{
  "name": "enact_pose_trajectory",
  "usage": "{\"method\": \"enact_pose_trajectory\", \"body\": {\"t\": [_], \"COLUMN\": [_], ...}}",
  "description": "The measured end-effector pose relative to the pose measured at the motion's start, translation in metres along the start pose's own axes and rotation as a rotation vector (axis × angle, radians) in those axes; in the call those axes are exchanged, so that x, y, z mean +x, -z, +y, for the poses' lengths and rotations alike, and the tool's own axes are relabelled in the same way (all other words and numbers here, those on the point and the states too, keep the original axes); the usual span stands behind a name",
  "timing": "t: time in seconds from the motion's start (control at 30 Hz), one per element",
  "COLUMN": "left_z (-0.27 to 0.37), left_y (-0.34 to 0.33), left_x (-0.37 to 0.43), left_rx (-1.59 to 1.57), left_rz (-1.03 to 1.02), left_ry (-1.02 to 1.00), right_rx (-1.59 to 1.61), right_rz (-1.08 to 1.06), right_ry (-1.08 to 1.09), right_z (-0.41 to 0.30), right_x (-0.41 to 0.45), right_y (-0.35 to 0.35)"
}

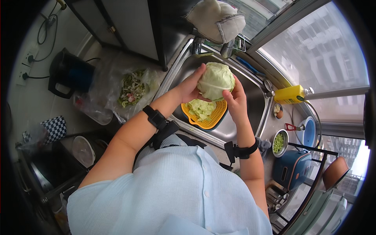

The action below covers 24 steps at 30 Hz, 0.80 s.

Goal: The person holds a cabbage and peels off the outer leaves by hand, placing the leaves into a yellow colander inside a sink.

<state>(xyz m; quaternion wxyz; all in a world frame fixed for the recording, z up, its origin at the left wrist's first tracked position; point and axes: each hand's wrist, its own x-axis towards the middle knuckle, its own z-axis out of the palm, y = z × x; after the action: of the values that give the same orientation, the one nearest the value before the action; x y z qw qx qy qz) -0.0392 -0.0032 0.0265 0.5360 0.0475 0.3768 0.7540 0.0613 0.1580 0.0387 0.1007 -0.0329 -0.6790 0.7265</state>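
Observation:
Between my two hands I hold a pale green head of cabbage (pixel 216 80) above a stainless steel sink (pixel 255 108). My left hand (pixel 192 85) grips its left side, with the thumb near the top. On its lower right side lies my right hand (pixel 236 98), thumb in front and the other fingers partly hidden behind. Beneath the cabbage, a yellow plastic colander (pixel 218 116) rests in a dark basin in the sink. Torn cabbage leaves (pixel 202 109) lie in the colander, partly covered from view by the cabbage and my hands.
Left of the sink, a plastic bag holds vegetable scraps (pixel 132 91), near a black electric kettle (pixel 70 73). On the right stand a yellow bottle (pixel 289 94), a metal bowl of green pieces (pixel 278 143) and a blue appliance (pixel 293 169). The faucet (pixel 227 50) rises behind the sink.

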Motion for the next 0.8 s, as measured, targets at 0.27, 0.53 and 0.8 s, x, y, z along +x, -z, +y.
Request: {"method": "enact_pose_trajectory", "body": {"t": [0.27,0.53,0.8], "left_z": [0.03,0.023,0.018], "left_y": [0.002,-0.004,-0.003], "left_x": [-0.021,-0.023,-0.023], "left_rx": [0.223,0.14,0.052], "left_rz": [-0.051,-0.152,-0.126], "left_ry": [-0.079,-0.225,-0.231], "right_rx": [-0.594,-0.613,-0.645], "right_rz": [0.024,-0.028,0.169], "right_ry": [0.146,0.388,0.146], "right_z": [-0.027,-0.038,-0.044], "right_x": [-0.003,0.002,0.0], "right_y": [-0.011,-0.001,-0.001]}}
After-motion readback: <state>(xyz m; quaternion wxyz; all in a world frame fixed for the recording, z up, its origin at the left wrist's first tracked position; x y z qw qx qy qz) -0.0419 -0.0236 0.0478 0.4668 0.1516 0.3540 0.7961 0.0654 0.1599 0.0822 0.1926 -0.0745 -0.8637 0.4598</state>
